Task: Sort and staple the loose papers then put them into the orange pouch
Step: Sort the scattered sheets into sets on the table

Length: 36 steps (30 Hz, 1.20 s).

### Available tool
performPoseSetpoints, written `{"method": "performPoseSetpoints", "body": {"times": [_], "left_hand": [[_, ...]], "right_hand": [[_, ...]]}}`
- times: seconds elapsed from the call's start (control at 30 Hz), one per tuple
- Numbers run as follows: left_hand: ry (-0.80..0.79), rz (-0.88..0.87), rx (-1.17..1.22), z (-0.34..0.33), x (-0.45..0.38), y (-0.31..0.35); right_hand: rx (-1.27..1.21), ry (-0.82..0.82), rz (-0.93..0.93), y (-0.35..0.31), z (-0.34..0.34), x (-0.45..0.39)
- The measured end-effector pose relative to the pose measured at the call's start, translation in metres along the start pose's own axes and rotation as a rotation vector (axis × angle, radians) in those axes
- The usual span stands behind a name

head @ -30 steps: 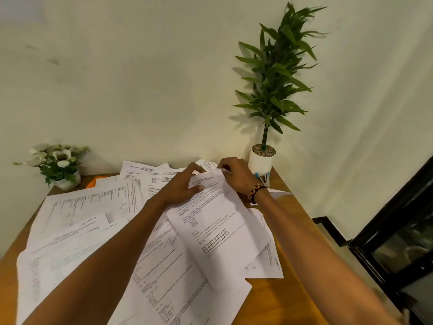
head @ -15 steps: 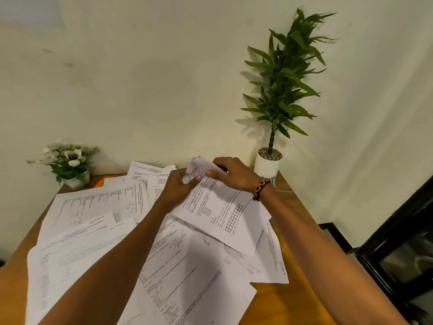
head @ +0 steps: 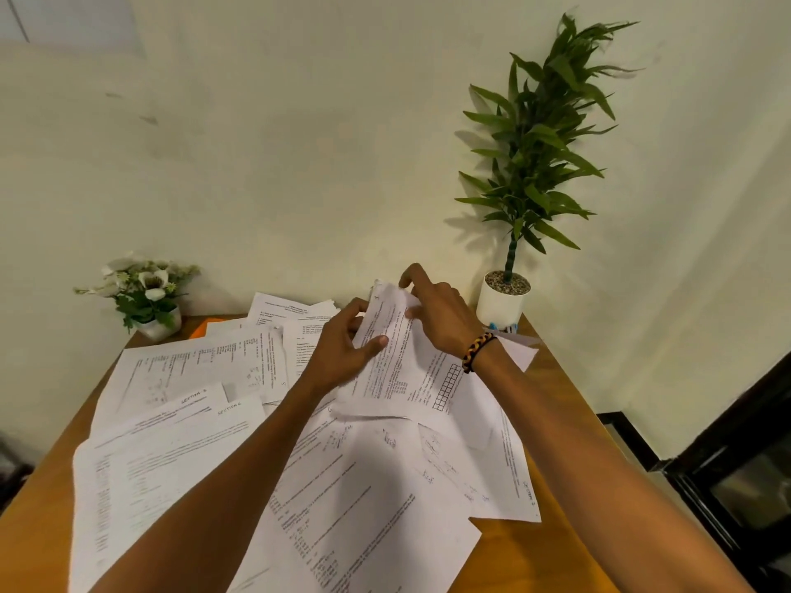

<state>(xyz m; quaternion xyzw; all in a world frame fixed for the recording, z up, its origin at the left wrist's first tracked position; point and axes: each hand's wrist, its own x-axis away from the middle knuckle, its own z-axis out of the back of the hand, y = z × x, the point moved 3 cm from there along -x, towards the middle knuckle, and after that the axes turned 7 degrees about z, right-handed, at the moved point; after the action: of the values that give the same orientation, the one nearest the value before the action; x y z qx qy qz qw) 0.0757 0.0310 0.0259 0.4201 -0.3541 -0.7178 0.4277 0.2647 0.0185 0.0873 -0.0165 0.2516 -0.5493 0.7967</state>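
Observation:
Several printed sheets [head: 179, 460] lie scattered over a wooden table [head: 556, 545]. One sheet with a small grid printed on it [head: 406, 374] is tilted up off the pile near the table's far edge. My left hand [head: 342, 348] grips its left side, thumb on the printed face. My right hand [head: 436, 310] pinches its top edge; a braided bracelet is on that wrist. A corner of the orange pouch [head: 204, 326] shows under papers at the back left. A blue object [head: 503, 326] peeks out beside the tall plant's pot; I cannot tell what it is.
A tall green plant in a white pot [head: 501, 301] stands at the table's back right corner. A small white flower pot [head: 150, 293] sits at the back left. The wall runs just behind the table. Dark furniture [head: 736, 472] stands to the right.
Both hands lifted the grid sheet off the pile and tilted its top edge up toward the wall. The view has also tipped slightly upward.

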Motion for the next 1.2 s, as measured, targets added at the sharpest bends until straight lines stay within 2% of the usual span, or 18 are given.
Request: {"method": "performPoseSetpoints", "body": {"times": [0.13, 0.23, 0.33, 0.4, 0.5, 0.67, 0.77, 0.93, 1.07, 1.2], "left_hand": [[-0.052, 0.039, -0.093, -0.003, -0.002, -0.011], [0.077, -0.019, -0.244, -0.003, -0.005, -0.018], [0.187, -0.050, -0.124, 0.006, -0.010, -0.014], [0.106, 0.008, 0.014, 0.012, -0.010, -0.008], [-0.034, 0.107, 0.067, 0.015, -0.009, -0.002], [0.246, 0.132, 0.298, 0.032, -0.007, -0.001], [0.298, 0.160, 0.279, 0.044, -0.008, 0.000], [0.168, 0.160, 0.328, 0.067, -0.016, 0.013], [0.054, 0.114, 0.147, 0.094, -0.032, 0.017], [-0.044, 0.112, -0.014, 0.111, -0.033, 0.008]], "right_hand": [[-0.034, -0.001, 0.015, 0.002, -0.002, -0.002], [-0.039, -0.018, 0.070, 0.003, 0.002, -0.006], [-0.012, -0.032, 0.100, 0.002, 0.008, -0.010], [-0.025, -0.030, 0.116, 0.000, 0.013, -0.012], [-0.048, -0.030, 0.135, -0.003, 0.016, -0.016], [0.121, -0.135, 0.044, 0.003, 0.021, -0.023], [0.165, -0.143, 0.017, 0.008, 0.024, -0.026], [0.022, -0.103, 0.071, 0.005, 0.027, -0.038], [-0.211, -0.159, 0.120, 0.000, 0.026, -0.043], [-0.425, -0.233, 0.088, 0.000, -0.010, -0.032]]}}
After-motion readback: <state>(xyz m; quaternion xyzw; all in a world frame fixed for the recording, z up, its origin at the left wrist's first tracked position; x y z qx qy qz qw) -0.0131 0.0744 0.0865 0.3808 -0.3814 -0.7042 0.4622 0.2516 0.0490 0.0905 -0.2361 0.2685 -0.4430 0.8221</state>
